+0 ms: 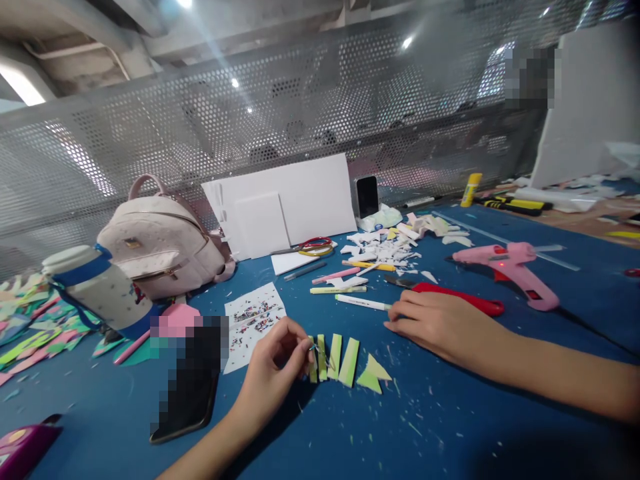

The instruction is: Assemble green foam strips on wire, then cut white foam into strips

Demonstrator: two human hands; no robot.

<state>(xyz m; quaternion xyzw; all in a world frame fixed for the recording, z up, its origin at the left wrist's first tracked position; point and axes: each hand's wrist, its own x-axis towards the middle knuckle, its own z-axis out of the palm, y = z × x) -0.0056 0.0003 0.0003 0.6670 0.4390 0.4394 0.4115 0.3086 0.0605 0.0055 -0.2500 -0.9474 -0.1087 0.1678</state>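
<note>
My left hand (280,357) is closed in a pinch over the left end of a row of light green strips (349,362). Something small and shiny shows at its fingertips, too small to name. Beside the strips lies a green piece with pointed ends (374,375). My right hand (435,320) rests palm down on the table, fingers stretched forward. Its fingertips meet the end of a white marker (361,302), and I see no grip on it. Just behind that hand lies a red-handled knife (465,297), partly hidden by it.
A pink glue gun (515,263) with a lit red light and a cord lies at right. White scraps (383,248), scissors (313,247) and pens lie farther back. On the left are a phone (193,387), a speckled paper (253,320), a bottle (100,290) and a backpack (163,243).
</note>
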